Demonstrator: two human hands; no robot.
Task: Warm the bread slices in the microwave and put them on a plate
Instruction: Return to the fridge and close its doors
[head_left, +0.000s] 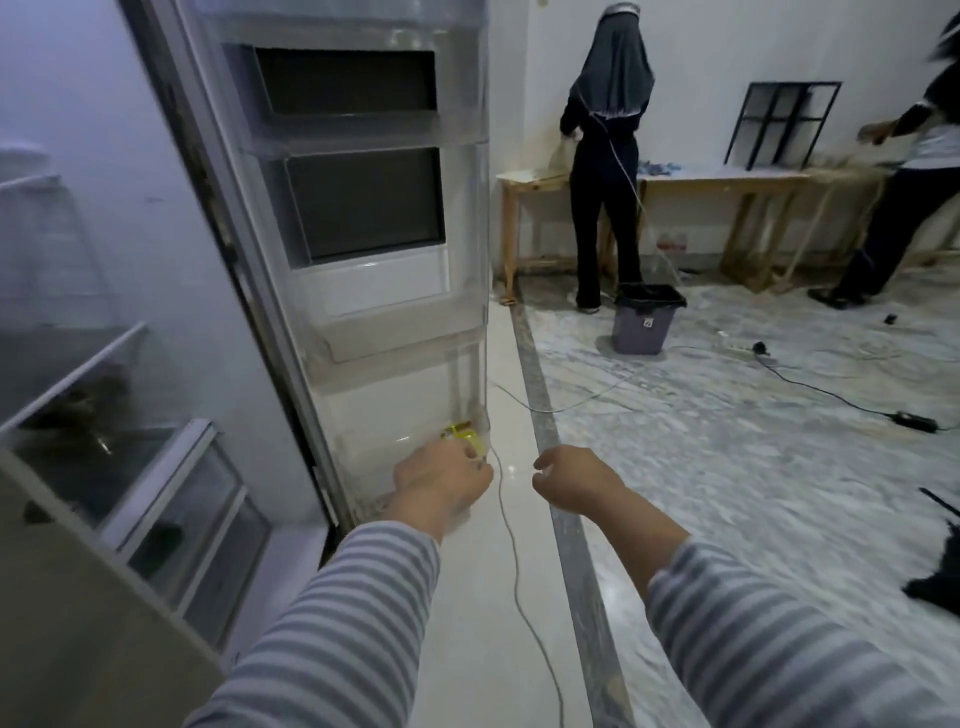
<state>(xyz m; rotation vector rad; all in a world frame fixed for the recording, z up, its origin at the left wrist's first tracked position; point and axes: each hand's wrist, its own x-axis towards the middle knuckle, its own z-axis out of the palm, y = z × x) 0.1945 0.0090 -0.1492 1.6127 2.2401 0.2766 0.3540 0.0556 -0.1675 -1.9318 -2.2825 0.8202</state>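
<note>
The fridge door (363, 218) stands open in front of me, its clear bins mostly bare. In the lowest door bin sits a yellow package (461, 432), blurred, so its contents cannot be told. My left hand (441, 480) reaches into that bin with its fingers closed on the package's lower edge. My right hand (569, 483) hovers over the floor to the right of the door, fingers curled in and holding nothing. No bread slices, microwave or plate show in this view.
The fridge interior (78, 364) with shelves and drawers is at left. A grey cable (514, 571) trails across the floor between my arms. Two people work at a wooden bench (727, 182) at the back, beside a purple bin (644, 327). More cables lie on the marble floor at right.
</note>
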